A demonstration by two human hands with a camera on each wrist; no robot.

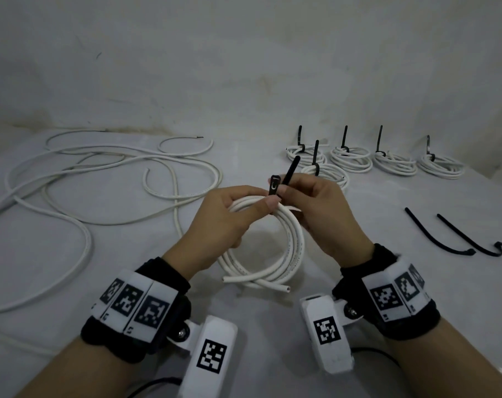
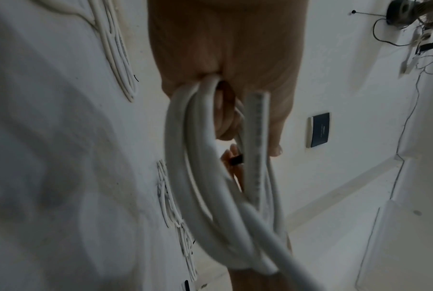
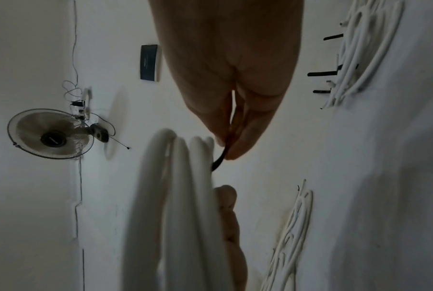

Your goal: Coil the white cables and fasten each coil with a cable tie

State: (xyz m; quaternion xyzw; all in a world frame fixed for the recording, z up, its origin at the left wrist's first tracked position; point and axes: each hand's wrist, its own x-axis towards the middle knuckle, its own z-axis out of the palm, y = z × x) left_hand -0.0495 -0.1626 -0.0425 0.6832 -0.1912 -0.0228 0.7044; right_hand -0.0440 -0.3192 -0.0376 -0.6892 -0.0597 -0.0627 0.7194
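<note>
From the head cam, my left hand [image 1: 226, 216] grips the white coil [image 1: 272, 254] above the table's [image 1: 358, 282] near edge, while my right hand [image 1: 327, 211] pinches the black cable tie [image 1: 282, 182] looped over it. Left wrist cam: fingers [image 2: 225, 118] curled round the coil's strands [image 2: 198, 157]. Right wrist cam: fingertips [image 3: 237, 149] pinching the tie's tail [image 3: 219, 159] beside the coil [image 3: 180, 196].

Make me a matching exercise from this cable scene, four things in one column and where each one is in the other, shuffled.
Things
1. white coil
2. tied coils
3. loose cables
4. spare ties

Places
A. far left of the table
B. near right of the table, lying loose
C. held in both hands
D. far right, in a row

Pairs: 1-C, 2-D, 3-A, 4-B
</note>
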